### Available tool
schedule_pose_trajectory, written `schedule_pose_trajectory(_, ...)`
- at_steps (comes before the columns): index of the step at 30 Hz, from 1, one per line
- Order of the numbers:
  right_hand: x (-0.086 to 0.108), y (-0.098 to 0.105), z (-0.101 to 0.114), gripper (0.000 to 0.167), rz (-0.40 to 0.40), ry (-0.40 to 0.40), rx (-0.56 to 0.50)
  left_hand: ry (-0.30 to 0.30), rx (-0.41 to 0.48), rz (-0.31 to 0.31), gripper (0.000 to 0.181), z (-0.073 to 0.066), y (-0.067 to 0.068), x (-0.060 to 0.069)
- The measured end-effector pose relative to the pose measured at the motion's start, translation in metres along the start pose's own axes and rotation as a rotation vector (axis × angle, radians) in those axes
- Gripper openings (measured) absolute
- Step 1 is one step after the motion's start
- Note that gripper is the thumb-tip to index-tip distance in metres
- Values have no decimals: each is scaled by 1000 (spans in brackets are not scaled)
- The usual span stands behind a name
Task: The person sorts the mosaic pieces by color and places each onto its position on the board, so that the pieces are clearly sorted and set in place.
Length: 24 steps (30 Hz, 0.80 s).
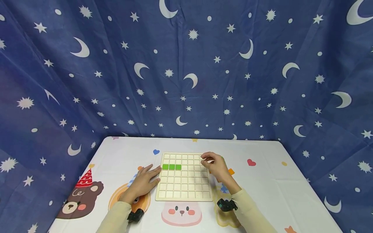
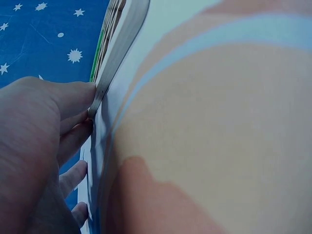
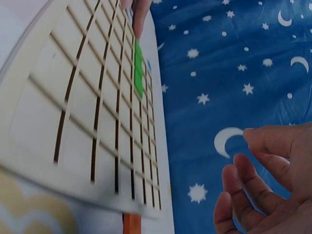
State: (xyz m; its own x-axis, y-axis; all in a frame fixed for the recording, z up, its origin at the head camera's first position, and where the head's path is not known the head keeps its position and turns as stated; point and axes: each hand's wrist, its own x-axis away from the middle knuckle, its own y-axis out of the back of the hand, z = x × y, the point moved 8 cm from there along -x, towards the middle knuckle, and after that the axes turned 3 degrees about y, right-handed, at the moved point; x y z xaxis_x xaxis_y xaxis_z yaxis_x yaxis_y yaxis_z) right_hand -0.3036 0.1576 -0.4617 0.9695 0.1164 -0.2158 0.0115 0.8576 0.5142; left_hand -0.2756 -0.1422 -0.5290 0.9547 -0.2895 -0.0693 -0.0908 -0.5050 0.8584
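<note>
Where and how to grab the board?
Likely best by the left and right edges of the board, one hand from each side, keeping it level. It lies flat and squarish, with those edges facing the hands; the left hand touches the left one. The green tiles sit toward that side, so tilting might shift them.

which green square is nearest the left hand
The leftmost green square, in the first column of the board, beside the left hand; the other two sit farther right.

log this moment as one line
left hand: touching left edge of grid board; right hand: empty, raised; three green tiles: one row
</note>
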Motion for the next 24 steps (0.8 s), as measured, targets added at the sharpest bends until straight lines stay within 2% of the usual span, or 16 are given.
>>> schedule_pose_trajectory(6,0,11,-22,19,-30,-70,19,0,1,3,50,2,0,-1)
schedule_pose_trajectory(13,-2,26,-41,21,-72,-109,53,8,11,16,50,2,-1,-1)
schedule_pose_trajectory(24,-9,48,-73,24,-80,-188,111,10,7,22,51,1,-2,0)
